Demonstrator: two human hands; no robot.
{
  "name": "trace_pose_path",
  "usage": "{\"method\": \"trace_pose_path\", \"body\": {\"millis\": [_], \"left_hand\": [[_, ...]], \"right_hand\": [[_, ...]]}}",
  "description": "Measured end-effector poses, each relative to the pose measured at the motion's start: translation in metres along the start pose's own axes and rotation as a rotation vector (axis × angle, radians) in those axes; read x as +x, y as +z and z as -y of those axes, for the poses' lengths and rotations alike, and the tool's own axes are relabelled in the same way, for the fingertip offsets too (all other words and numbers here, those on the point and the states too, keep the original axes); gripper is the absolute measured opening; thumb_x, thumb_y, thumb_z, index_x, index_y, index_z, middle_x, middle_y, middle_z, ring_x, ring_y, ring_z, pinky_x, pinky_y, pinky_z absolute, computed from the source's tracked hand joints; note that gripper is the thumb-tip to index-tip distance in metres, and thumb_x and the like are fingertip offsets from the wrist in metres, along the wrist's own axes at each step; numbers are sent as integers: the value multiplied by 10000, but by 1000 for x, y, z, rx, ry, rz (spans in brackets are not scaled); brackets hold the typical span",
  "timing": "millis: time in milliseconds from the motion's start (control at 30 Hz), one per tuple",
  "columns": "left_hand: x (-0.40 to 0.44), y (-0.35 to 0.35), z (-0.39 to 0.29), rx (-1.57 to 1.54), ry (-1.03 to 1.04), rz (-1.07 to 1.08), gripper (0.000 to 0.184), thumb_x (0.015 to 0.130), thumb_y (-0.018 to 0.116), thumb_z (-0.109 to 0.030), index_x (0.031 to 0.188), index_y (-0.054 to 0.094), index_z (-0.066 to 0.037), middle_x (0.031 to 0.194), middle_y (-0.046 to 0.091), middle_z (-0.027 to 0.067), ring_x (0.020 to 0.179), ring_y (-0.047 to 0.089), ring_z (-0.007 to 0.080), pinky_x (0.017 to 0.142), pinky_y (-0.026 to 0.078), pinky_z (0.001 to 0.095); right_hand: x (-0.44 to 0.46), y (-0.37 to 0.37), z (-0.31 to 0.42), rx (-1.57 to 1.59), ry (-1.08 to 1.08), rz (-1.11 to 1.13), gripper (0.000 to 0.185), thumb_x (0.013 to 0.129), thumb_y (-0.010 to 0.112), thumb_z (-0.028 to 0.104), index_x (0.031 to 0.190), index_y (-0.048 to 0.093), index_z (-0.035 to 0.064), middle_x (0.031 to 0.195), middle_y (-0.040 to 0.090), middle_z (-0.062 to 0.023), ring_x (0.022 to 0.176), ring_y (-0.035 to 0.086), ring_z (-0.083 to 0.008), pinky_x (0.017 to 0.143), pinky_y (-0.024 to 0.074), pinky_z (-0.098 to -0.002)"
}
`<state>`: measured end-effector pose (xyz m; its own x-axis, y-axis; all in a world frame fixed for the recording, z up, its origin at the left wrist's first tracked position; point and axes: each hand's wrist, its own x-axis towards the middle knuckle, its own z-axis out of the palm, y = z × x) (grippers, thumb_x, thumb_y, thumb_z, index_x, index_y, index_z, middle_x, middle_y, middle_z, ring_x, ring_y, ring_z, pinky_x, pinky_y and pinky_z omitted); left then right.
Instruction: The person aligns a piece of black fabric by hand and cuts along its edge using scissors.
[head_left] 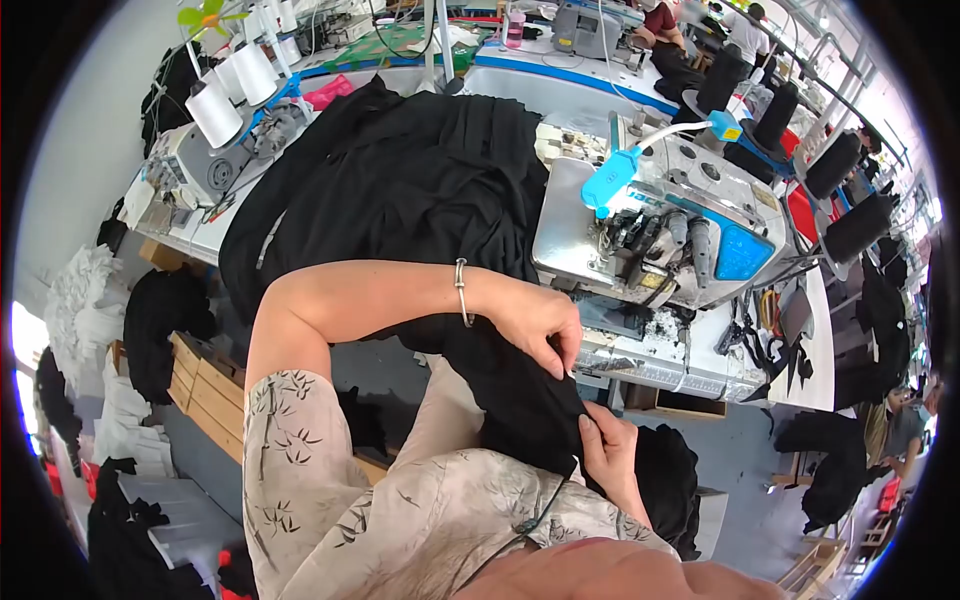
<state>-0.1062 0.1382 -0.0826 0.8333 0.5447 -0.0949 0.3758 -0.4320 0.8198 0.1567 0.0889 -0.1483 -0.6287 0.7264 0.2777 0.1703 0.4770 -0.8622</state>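
Black fabric (520, 400) hangs over my lap, between my body and the table edge. My left hand (535, 322), with a metal bangle at its wrist, pinches the fabric's upper right edge. Just below and to the right, my right hand (608, 447) grips the same edge between thumb and fingers. A large heap of black cloth (400, 180) lies on the table beyond my left forearm. To the right of the heap stands a sewing machine (690, 220) with a flat metal plate and a light-blue lamp (612, 178) above it.
White thread cones (215, 115) and another machine (200, 165) stand at the left. Black thread cones (830, 165) are at the right. A wooden bench (208, 390) is at lower left. Black scraps (760, 340) lie near the table's right edge. People work in the background.
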Motion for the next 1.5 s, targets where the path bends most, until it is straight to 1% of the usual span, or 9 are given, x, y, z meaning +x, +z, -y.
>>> {"method": "trace_pose_path", "body": {"millis": [233,467,700,867,1033,1167,1233,1400,1500], "left_hand": [[-6,-11,-4,227,-23,75,84,786,683,-113,821,675,-38,785,651,93,723,610,233,648,476,348],[2,-20,-64,292,-290,321,181,747,701,-129,894,691,-25,798,681,116,735,648,283,668,503,357],[-17,9,-5,683,-589,516,230,719,671,-156,935,729,-102,851,690,144,824,660,323,742,527,391],[-36,-10,-2,785,-469,190,179,691,637,-145,834,742,-127,805,680,150,769,657,329,727,524,420],[-64,-67,-107,1005,-115,-1107,244,834,489,55,1016,648,18,984,668,167,867,643,342,807,492,394],[-72,-21,-189,1028,111,-708,160,761,620,-36,906,642,29,824,647,152,726,622,289,678,480,338],[-74,-5,-207,688,79,-439,278,500,618,-41,771,650,16,677,566,108,663,527,288,668,425,375],[-96,19,-190,-4,83,-418,290,587,787,-225,577,598,-6,519,463,63,565,455,239,611,393,355],[-128,19,-164,42,-85,-138,147,640,670,-55,722,571,16,656,546,96,575,529,244,529,386,307]], "right_hand": [[-5,0,0,25,-45,-33,206,866,608,76,1053,651,0,794,659,-200,653,647,-345,581,513,-386],[-9,-9,6,104,-310,-83,206,882,583,40,1069,627,-34,812,669,-184,688,651,-322,597,510,-373],[-23,-32,44,244,-405,-20,189,887,575,44,1041,617,-56,811,657,-201,673,639,-324,584,499,-378],[-32,-30,51,247,-465,-28,185,890,576,43,1038,616,-60,804,660,-196,685,649,-324,597,509,-371],[-15,-29,47,75,-451,-335,191,871,605,32,1048,628,-37,785,668,-180,666,664,-313,587,521,-343],[3,-69,62,-237,-531,-498,193,812,625,-16,999,668,9,855,694,-129,699,680,-266,618,541,-318],[7,-93,78,-296,-548,-666,203,811,598,-30,992,674,20,823,690,-120,625,664,-223,577,519,-284],[3,-126,114,-245,-381,-859,125,869,583,3,960,668,14,780,663,-88,609,594,-125,577,451,-231],[-2,-128,125,-265,-254,-918,125,892,567,31,967,664,3,765,653,-85,620,562,-77,582,442,-228]]}}
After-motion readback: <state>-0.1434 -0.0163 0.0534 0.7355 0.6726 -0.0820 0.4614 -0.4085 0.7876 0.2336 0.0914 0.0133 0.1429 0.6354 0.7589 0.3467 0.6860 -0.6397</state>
